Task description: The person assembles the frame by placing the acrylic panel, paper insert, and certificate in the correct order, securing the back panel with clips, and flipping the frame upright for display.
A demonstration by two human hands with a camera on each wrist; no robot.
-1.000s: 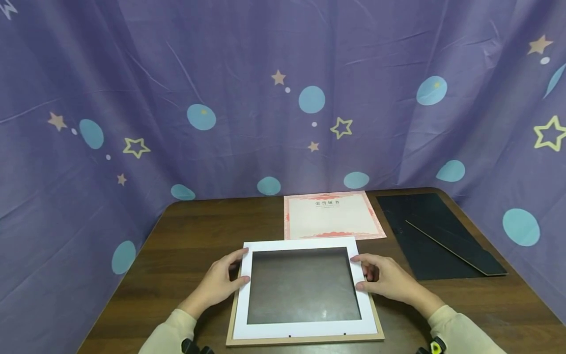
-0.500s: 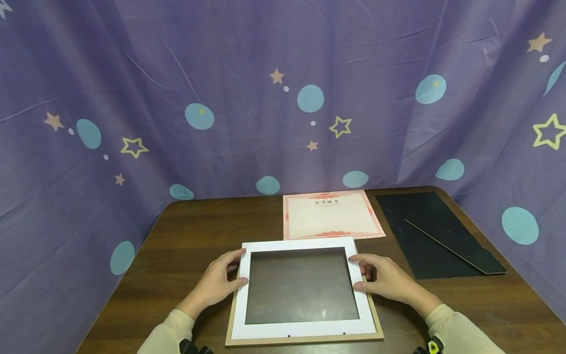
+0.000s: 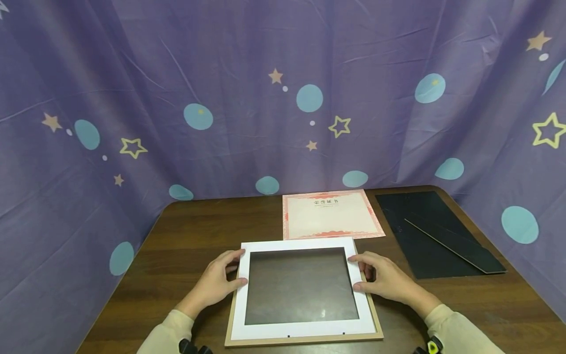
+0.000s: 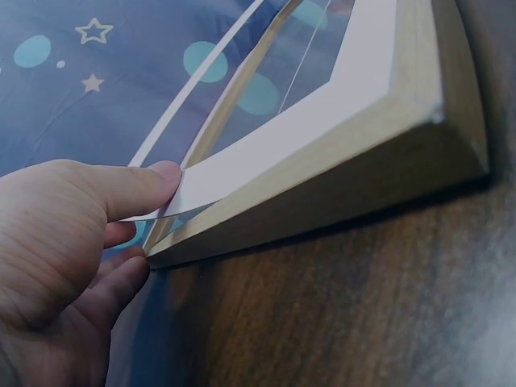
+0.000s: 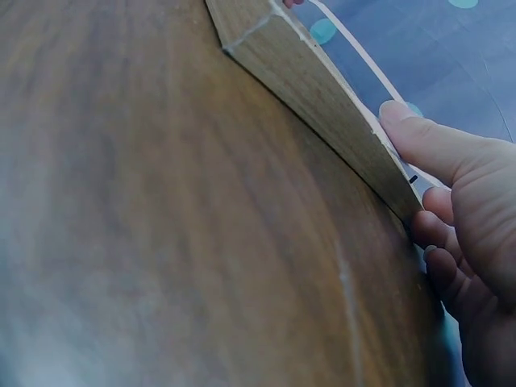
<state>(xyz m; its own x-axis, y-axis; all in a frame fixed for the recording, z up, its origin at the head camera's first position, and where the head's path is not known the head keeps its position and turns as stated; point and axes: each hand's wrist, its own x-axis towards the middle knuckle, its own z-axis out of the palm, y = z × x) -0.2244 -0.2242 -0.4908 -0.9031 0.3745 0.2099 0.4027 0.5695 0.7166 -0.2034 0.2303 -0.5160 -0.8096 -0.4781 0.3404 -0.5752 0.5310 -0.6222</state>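
A light-wood picture frame (image 3: pixel 305 340) lies on the table, with a white mat board (image 3: pixel 309 330) in it around a rectangular window. My left hand (image 3: pixel 215 281) pinches the mat's left side, thumb on top and other fingers beneath. On the right side, my right hand (image 3: pixel 383 279) holds the mat in the same way. In the left wrist view, the far part of the mat (image 4: pixel 274 145) stands up off the wooden frame (image 4: pixel 322 193), while its near part sits within it. The right wrist view has the thumb of my right hand (image 5: pixel 484 218) on the mat's edge.
Behind the frame lies a certificate sheet (image 3: pixel 329 216) with a red-pink border. A black backing board (image 3: pixel 411 236) with a slanted stand (image 3: pixel 455 243) lies at the right of the brown wooden table (image 3: pixel 212 221). A purple patterned curtain (image 3: pixel 239 147) surrounds the table.
Both hands keep their hold on the mat with no clear movement. The whole head view has shifted very slightly.
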